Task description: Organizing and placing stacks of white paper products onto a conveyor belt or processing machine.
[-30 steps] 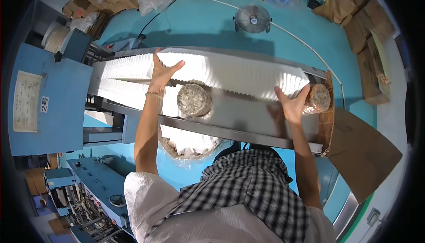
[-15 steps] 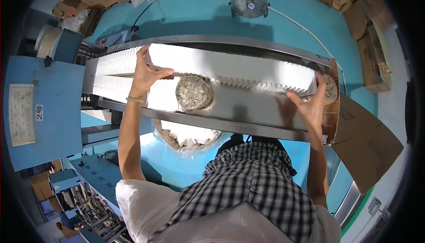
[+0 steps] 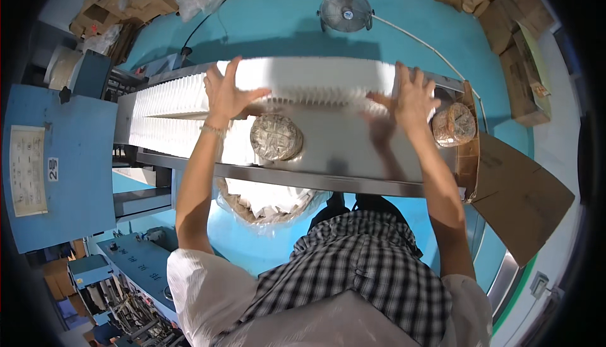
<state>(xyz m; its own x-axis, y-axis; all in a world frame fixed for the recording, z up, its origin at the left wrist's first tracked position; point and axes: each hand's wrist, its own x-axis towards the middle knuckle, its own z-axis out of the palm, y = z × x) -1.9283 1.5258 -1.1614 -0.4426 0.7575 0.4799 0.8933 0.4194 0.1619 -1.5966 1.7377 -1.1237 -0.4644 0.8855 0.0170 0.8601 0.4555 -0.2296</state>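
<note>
Across the far side of a steel table lies a long row of white nested pieces, ridged along its near edge; glare hides their exact kind. My left hand grips its left end, thumb along the near side and fingers over the far side. At the right end my right hand takes hold likewise, its other fingers fanned out. Just nearer than my left thumb stands a round plastic-wrapped bundle. More white ridged pieces extend left of my left hand.
A second wrapped bundle stands at the table's right end, against a cardboard edge with a hanging flap. A blue machine borders the left. Below the table sits a plastic-lined container with white material. Beyond is a floor fan.
My right hand has moved left and my left hand slightly right, bringing them closer together. The row between them looks shorter, and the right-hand bundle shows more fully.
</note>
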